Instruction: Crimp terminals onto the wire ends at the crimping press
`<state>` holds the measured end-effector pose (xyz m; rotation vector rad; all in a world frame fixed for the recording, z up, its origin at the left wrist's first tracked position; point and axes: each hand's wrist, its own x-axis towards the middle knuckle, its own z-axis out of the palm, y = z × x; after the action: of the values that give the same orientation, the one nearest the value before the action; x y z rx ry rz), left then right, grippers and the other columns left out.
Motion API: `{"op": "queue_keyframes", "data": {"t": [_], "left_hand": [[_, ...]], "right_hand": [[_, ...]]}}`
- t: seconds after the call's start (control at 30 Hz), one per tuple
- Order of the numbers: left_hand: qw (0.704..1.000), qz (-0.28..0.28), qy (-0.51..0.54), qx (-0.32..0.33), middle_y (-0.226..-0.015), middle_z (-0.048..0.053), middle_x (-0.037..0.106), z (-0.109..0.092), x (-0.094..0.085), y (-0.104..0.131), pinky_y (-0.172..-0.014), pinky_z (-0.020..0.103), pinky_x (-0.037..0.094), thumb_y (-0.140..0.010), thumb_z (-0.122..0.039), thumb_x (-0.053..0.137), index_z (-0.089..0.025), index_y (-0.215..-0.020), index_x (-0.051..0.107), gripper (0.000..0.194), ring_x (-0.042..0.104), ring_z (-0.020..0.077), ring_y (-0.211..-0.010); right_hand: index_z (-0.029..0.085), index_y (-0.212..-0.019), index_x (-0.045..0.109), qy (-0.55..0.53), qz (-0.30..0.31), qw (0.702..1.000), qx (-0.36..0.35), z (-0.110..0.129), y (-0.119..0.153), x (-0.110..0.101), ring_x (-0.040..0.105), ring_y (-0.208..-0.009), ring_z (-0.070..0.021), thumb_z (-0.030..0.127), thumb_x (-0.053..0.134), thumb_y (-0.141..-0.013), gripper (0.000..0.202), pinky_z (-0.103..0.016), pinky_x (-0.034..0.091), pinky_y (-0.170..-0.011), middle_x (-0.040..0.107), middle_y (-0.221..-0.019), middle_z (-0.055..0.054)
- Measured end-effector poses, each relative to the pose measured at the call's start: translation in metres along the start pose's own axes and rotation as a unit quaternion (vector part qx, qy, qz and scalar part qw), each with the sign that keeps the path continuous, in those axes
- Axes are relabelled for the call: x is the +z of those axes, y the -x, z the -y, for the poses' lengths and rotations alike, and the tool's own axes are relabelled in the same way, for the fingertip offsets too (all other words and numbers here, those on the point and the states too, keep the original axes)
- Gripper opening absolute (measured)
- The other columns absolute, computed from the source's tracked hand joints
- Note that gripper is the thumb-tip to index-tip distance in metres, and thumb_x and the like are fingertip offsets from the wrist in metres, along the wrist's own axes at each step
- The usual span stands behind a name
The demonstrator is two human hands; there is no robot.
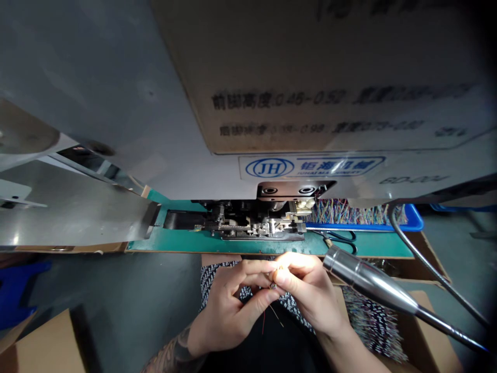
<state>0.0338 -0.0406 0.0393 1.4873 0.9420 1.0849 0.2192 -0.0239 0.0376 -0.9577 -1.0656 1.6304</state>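
Note:
My left hand [240,300] and my right hand [306,290] meet fingertip to fingertip in front of the bench edge. Between them they pinch thin wires [274,285], mostly hidden by the fingers; a red and a pale strand [276,315] hang below. Just beyond my hands, the metal crimping mechanism [260,228] of a large machine sits on the green bench top [178,244]. The grey machine housing [163,155] with a blue JH label [269,167] hangs over it.
A blue tray [415,220] of many coloured wires stands behind black-handled scissors [344,237]. A metal lamp [368,280] reaches in from the right, over a cardboard box [433,331] with wire bundles [375,324]. Another box [50,347] and a blue stool [19,295] are at left.

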Motion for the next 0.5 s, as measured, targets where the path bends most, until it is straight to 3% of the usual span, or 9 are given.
{"op": "queue_keyframes", "data": {"t": [0.5], "left_hand": [[1.000,-0.001,0.020,-0.006,-0.095,0.001,0.087,0.0006,0.0009,-0.0001,-0.084,0.024,0.066,-0.094,-0.009,0.077,-0.024,-0.128,0.067,0.039,0.084,0.0162,-0.086]], "right_hand": [[0.019,-0.077,0.074,-0.017,0.007,1.000,0.006,-0.0037,0.0008,0.0003,0.057,-0.062,-0.0112,0.034,0.080,-0.097,0.026,-0.022,0.046,-0.062,0.065,-0.068,0.001]]}}
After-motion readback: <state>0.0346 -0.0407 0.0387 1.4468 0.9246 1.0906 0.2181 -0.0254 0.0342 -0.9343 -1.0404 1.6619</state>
